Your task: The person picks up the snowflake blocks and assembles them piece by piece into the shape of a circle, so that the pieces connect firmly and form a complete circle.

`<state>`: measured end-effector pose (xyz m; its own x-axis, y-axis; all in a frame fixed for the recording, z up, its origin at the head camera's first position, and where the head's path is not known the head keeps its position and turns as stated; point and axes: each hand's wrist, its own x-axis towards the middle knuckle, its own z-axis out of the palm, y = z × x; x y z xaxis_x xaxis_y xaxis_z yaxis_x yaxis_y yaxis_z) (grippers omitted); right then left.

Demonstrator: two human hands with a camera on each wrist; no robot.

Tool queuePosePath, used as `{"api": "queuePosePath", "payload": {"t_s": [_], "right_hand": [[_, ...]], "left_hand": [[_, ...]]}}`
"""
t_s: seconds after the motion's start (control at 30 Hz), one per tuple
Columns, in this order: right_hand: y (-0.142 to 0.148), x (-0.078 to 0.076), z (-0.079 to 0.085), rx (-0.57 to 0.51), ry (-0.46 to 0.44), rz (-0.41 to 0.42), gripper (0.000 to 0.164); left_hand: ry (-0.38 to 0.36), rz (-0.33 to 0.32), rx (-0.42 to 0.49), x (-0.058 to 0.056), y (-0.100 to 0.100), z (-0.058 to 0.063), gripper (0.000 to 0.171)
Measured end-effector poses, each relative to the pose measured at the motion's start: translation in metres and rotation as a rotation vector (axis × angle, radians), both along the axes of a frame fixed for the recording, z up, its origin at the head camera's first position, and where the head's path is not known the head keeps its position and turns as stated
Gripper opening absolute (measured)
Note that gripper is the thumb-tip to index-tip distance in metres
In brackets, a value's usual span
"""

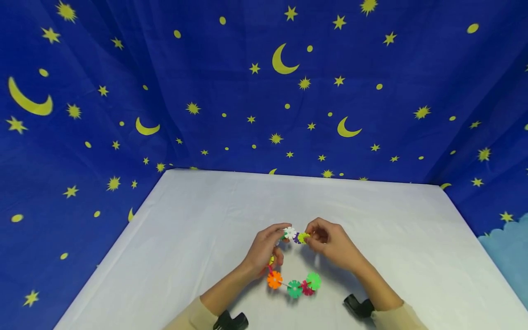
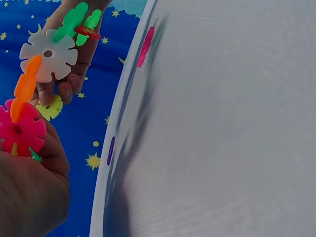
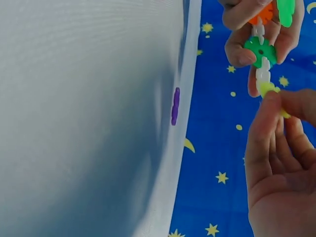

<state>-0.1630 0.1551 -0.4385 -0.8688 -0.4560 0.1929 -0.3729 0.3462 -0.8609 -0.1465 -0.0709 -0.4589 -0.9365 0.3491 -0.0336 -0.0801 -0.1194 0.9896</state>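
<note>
Notched flower-shaped plastic discs are joined edge to edge in a curved chain. My left hand (image 1: pixel 264 250) grips the chain near one end, fingers curled round a green disc (image 3: pixel 261 52) beside a white disc (image 1: pixel 290 233). With thumb and fingertips my right hand (image 1: pixel 332 239) pinches a yellow disc (image 3: pixel 269 89), right at the white one's edge. From the left hand the rest hangs toward the body: a pink disc (image 2: pixel 19 133), an orange disc (image 1: pixel 274 279), another white disc (image 2: pixel 48 54), a teal-green disc (image 1: pixel 294 289), a red disc (image 2: pixel 88 32) and a light-green disc (image 1: pixel 313 281).
On the white-covered table (image 1: pixel 214 201) lie a loose purple disc (image 3: pixel 175 106) and a loose pink disc (image 2: pixel 145 47). Dark wrist-camera mounts (image 1: pixel 358 307) sit by both forearms. A blue curtain (image 1: pixel 231 82) with yellow moons and stars encloses the back and sides.
</note>
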Motion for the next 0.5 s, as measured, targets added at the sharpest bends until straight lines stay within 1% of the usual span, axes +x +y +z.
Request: {"api": "queuePosePath", "payload": {"t_s": [0.1,0.17,0.37,0.5], "right_hand": [[-0.0020,0.0011,0.0006,-0.017,0.018,-0.036,0.013],[-0.0030,0.0014,0.0014,-0.017,0.027,-0.046,0.013],[-0.0046,0.0025,0.0029,-0.025,0.036,-0.031,0.013],[-0.0050,0.0028,0.0016,-0.010,0.042,-0.028,0.011]], "left_hand": [[0.005,-0.013,0.009,0.0009,0.0009,0.0008,0.041],[0.003,-0.019,0.014,0.0013,0.0014,0.0016,0.041],[0.000,-0.026,0.014,0.0020,0.0019,0.0027,0.039],[-0.002,-0.019,0.014,0.0025,0.0022,0.0017,0.040]]}}
